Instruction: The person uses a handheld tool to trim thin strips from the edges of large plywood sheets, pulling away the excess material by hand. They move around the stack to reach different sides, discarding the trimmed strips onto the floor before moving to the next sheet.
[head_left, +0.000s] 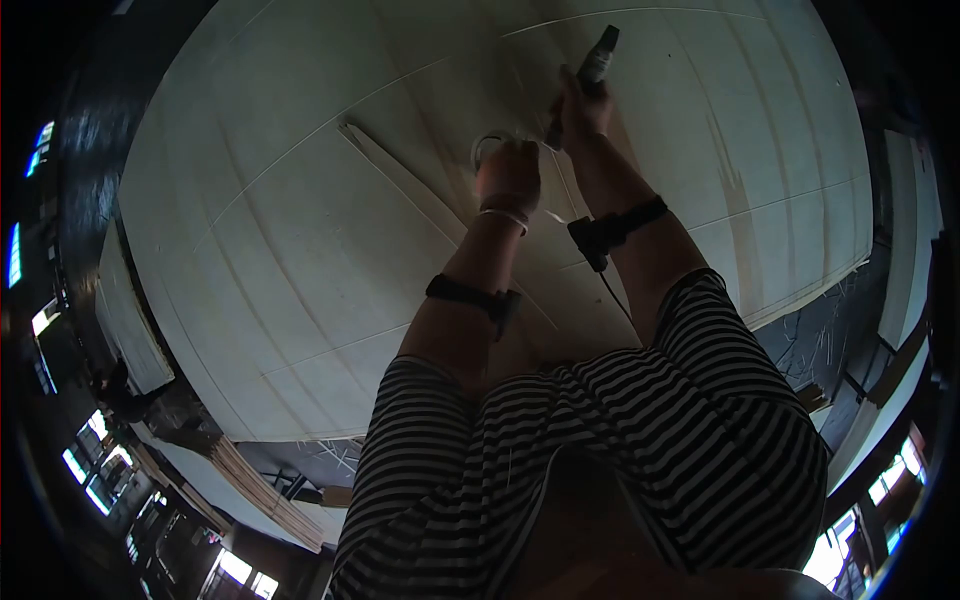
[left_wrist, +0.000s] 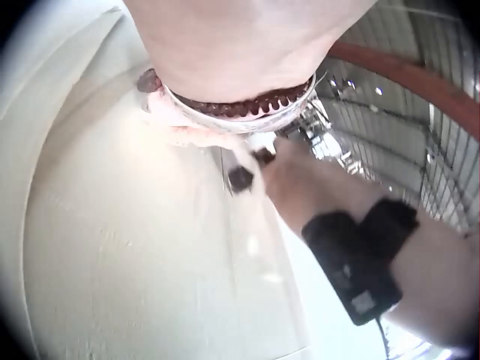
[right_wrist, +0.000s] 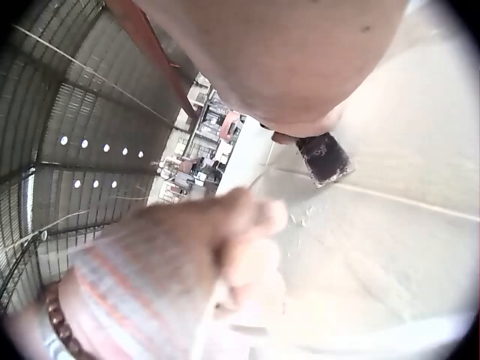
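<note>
In the head view my left hand (head_left: 508,178) has its fingers curled at a pale ring-shaped thing (head_left: 480,150), perhaps a tape roll, above the large pale sheet (head_left: 300,220). Just to its right, my right hand (head_left: 584,112) grips a dark tool (head_left: 601,58) that sticks out at both ends of the fist. The right wrist view shows the curled left hand (right_wrist: 244,251), blurred, and the tool's dark, flat end (right_wrist: 326,159). In the left wrist view the tool's other dark end (left_wrist: 240,179) shows by the right hand (left_wrist: 281,169); the left fingers are hidden.
A long loose strip (head_left: 400,178) lies on the sheet, left of the hands. Thin lines and brownish streaks cross the surface. Stacked boards (head_left: 262,492) stand past its lower left edge, and another person (head_left: 125,395) is at the far left. A cable (head_left: 617,293) hangs from the right wrist camera.
</note>
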